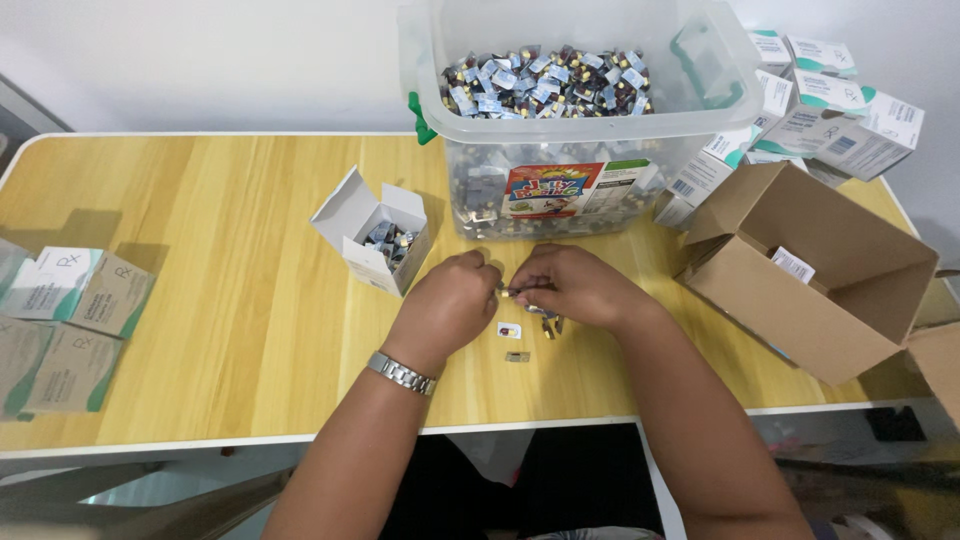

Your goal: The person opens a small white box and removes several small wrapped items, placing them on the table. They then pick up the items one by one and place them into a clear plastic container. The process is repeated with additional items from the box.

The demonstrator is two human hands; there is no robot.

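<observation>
the left hand [445, 305], a metal watch at its wrist, and the right hand [575, 285] meet fingertip to fingertip over the pale wooden tabletop [230, 300], both pinched together on one small gold-coloured metal piece [507, 292]. a few more small loose pieces [512, 343] lie on the tabletop just near of the hands. left of the hands stands a small open white carton [375, 235] partly filled with pieces. just beyond is a large clear plastic tub [575, 120] full of them. an open brown cardboard box [815, 265] sits to the right, and flat folded cartons [70, 310] lie at far left.
</observation>
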